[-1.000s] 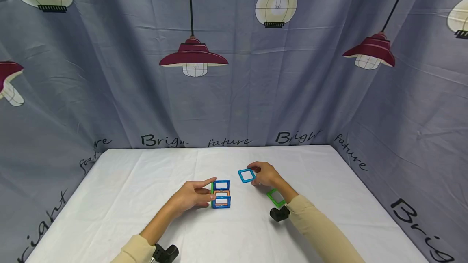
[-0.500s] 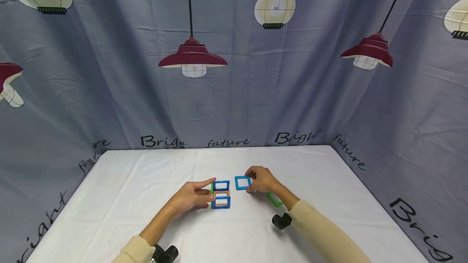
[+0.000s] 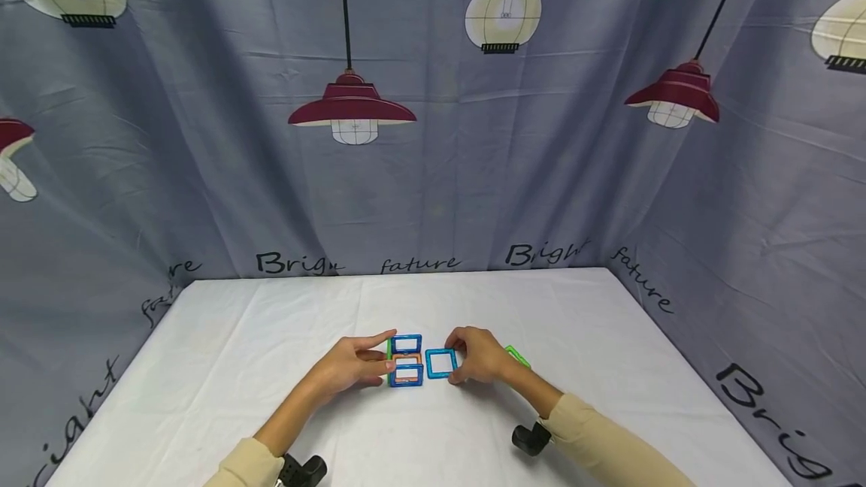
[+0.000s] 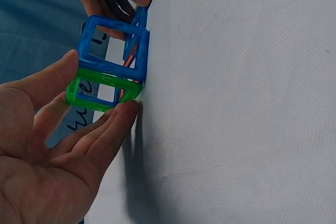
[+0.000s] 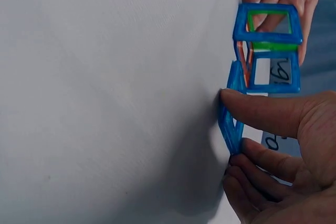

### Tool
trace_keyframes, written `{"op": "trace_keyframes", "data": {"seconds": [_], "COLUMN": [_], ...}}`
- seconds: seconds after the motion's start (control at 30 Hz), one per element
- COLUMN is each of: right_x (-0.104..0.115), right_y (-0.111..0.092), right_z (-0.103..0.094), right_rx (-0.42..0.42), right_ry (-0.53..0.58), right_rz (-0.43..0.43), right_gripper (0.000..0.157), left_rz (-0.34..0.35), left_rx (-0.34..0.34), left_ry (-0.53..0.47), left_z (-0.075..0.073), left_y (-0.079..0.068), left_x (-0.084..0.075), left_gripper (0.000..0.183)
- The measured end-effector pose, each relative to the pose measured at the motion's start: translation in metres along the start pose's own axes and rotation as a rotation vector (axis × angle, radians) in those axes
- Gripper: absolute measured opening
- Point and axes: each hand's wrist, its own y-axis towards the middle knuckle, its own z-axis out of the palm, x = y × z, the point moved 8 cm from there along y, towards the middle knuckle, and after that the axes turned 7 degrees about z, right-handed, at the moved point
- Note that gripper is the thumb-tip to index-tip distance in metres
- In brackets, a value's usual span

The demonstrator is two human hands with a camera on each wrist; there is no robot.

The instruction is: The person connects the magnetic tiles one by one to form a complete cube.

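Note:
A small open structure of square magnetic tiles stands on the table, with two upright blue tiles (image 4: pixel 146 51), an orange tile (image 3: pixel 407 356) low between them and a green tile (image 4: pixel 97 104) on its left side. My left hand (image 3: pixel 343 368) holds that green side between thumb and fingers. On the structure's right, my right hand (image 3: pixel 483 356) grips a lighter blue square tile (image 3: pixel 429 364) by its right part. In the right wrist view this tile (image 5: pixel 226 124) is low over the cloth, its far edge close to the structure's open side.
Another green tile (image 3: pixel 518 355) lies on the white table (image 3: pixel 304 307) beyond my right forearm, partly hidden by it. A grey-blue curtain (image 3: pixel 433 194) printed with lamps and lettering encloses the back and sides. Each wrist carries a black camera (image 3: pixel 531 439).
My right hand has brought the lighter blue tile left and toward me, turning it square to the structure and lowering it beside it. The left hand keeps its hold in place.

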Motion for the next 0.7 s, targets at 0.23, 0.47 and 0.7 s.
{"op": "trace_keyframes", "data": {"seconds": [0.23, 0.47, 0.7], "right_x": [0.0041, 0.0082, 0.0081], "right_y": [-0.0052, -0.0055, -0.0051], "right_z": [0.0045, 0.0041, 0.0034], "right_rx": [0.008, -0.002, 0.0], "right_ry": [-0.006, -0.016, -0.017], "right_rz": [-0.03, -0.031, -0.013], "right_gripper": [0.05, 0.05, 0.051], "left_rz": [0.011, 0.004, 0.013], "left_rx": [0.01, 0.009, 0.009], "left_ry": [0.001, 0.007, 0.006], "left_z": [0.0006, -0.0005, -0.001], "left_y": [-0.0005, 0.0002, 0.001], "left_x": [0.0005, 0.0009, 0.0013], "left_gripper": [0.066, 0.068, 0.071]}}
